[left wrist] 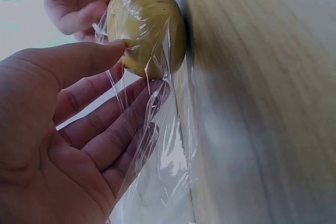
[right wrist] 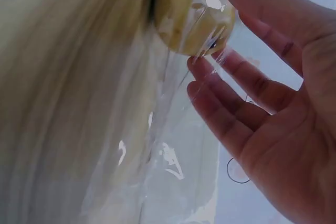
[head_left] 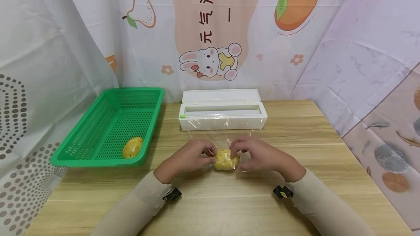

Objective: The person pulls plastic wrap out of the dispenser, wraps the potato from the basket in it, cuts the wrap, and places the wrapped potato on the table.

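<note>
A yellow potato (head_left: 225,160) lies on the table between the hands, covered with clear plastic wrap (left wrist: 173,156). My left hand (head_left: 197,154) holds its left end, the thumb pressing the film against the potato and the other fingers behind the film. From the other side my right hand (head_left: 257,154) holds the right end, with the thumb near the top and the fingertips at the potato's lower edge in the right wrist view. Behind them stands a white wrap dispenser box (head_left: 223,123), lid up; film stretches from it toward the potato.
On the left, a green plastic basket (head_left: 98,162) holds another yellow potato (head_left: 132,147). The wooden table (head_left: 223,207) reaches back to a printed curtain (head_left: 144,57). A black wrist camera (head_left: 172,194) sits at the left cuff, another black camera (head_left: 283,192) at the right.
</note>
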### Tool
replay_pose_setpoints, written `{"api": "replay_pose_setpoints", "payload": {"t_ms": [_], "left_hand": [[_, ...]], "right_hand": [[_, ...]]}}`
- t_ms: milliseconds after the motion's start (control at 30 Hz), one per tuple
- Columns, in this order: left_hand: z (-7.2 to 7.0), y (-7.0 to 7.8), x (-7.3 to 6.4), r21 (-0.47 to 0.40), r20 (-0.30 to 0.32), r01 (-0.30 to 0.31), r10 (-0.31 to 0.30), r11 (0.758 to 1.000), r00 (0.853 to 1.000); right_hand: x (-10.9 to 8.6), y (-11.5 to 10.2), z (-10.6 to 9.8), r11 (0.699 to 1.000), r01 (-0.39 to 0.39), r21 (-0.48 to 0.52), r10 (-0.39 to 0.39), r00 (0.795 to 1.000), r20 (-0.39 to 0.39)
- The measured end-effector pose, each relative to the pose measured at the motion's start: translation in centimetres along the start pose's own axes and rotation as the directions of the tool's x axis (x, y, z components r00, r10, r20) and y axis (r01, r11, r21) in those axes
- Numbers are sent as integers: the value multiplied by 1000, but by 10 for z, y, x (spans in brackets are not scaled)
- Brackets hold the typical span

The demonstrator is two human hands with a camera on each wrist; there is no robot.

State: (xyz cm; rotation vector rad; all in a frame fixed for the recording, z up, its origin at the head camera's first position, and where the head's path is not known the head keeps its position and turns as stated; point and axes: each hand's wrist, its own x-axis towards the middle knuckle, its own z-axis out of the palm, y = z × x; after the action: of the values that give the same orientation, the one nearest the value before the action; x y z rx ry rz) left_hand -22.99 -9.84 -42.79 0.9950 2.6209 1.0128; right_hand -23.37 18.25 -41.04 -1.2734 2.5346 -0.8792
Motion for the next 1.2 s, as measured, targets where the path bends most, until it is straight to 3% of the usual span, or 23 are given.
{"api": "replay_pose_setpoints", "payload": {"t_ms": [433,800,1200], "left_hand": [[1,-2,0,10,-6,29,-29,1000,1000],[1,-3,0,8,-3,56,-56,998,998],[-1,-4,-2,16,3,38,-38,999,999]], "right_hand": [[1,10,4,993,-114,41,114,993,-8],[0,11,4,991,-137,-9,137,990,-23],[2,8,9,990,-121,-77,117,992,-53]]}}
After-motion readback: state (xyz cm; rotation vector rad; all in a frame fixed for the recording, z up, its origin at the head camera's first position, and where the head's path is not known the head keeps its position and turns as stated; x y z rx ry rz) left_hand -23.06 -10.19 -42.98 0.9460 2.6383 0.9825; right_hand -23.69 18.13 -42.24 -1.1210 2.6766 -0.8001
